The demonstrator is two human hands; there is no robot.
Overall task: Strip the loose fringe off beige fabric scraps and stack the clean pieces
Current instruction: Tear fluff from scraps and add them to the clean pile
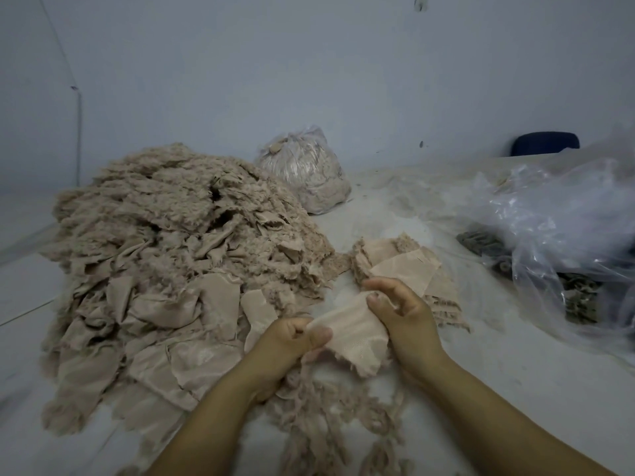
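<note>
At the lower centre of the frame both hands gripped one beige scrap (347,333): the left hand (288,341) had its fingers curled round the scrap's left corner, and the right hand (400,314) pinched its upper right edge between thumb and fingers, so the cloth was held taut between them. A ragged fringe hung from the scrap's lower edge. From here the likeliest trouble, as I judged it, was that a hard tug would tear the thin weave itself instead of freeing only the loose threads, or that the pulled fringe would fall among the stripped threads (343,424) heaped below the wrists and drag some of them back onto the piece. The small stack of clean pieces (405,266) lay just above the right hand, near the edge of the large pile of scraps (165,262) filling the left of the frame, so a careless placement could mix the two. At upper centre stood a tied plastic bag (305,170), apparently stuffed with pale threads, though the blur made that uncertain. At the right edge a loose clear plastic bag (563,228) covered darker fabric (481,242).
</note>
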